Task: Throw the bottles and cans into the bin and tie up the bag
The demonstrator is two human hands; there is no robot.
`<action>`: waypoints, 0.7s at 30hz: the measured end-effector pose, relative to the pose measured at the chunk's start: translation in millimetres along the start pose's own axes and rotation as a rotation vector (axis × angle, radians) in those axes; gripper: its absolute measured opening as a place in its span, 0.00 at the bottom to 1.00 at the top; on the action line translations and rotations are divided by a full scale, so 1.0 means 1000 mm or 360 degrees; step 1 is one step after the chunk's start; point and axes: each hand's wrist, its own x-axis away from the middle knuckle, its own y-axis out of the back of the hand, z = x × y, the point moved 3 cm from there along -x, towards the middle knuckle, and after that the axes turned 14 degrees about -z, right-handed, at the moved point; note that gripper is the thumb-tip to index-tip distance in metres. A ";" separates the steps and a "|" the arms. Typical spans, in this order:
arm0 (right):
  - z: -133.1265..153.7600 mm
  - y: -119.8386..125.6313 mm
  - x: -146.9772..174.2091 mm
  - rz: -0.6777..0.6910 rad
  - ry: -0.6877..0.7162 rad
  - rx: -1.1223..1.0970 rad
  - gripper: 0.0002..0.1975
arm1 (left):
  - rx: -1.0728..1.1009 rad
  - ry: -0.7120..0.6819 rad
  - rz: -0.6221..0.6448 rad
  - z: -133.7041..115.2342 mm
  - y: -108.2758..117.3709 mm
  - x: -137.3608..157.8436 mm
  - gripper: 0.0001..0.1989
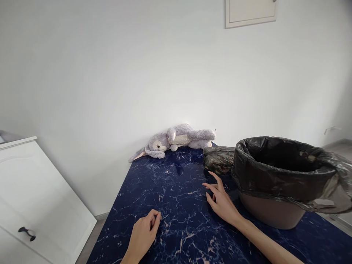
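My left hand point(143, 231) rests low over the dark blue marble-patterned table point(178, 201), its fingers curled in and the thumb against them, with nothing visible in it. My right hand point(222, 202) is open, fingers spread, just left of a brownish bin point(271, 209). A black plastic liner point(277, 183) is folded over the bin's rim and hangs loosely at its right side. Beyond my right fingertips lies a bunched part of black plastic bag point(219, 160), against the bin's left side. Whether it joins the liner I cannot tell.
A grey plush rabbit point(181, 138) lies on its side at the table's far edge, by the white wall point(137, 73). To the left stands a white cabinet point(41, 198) with a dark handle point(26, 233). A small panel door point(251, 13) is set high in the wall.
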 end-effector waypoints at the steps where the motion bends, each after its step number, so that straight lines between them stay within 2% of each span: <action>1: 0.000 0.000 0.000 -0.0025 0.0002 0.0016 0.18 | -0.0001 0.0001 -0.0001 0.000 0.000 0.000 0.22; 8: -0.010 0.000 -0.014 -0.0216 0.0053 0.0346 0.21 | -0.0016 0.0007 -0.0007 0.002 -0.002 0.000 0.21; 14: -0.024 -0.016 -0.032 -0.0297 0.0033 0.0678 0.24 | -0.0020 0.0013 -0.0013 0.001 -0.001 0.000 0.22; 21: -0.031 -0.019 -0.029 -0.0341 0.0078 0.0734 0.34 | -0.0033 0.0020 -0.0007 0.002 -0.002 0.002 0.21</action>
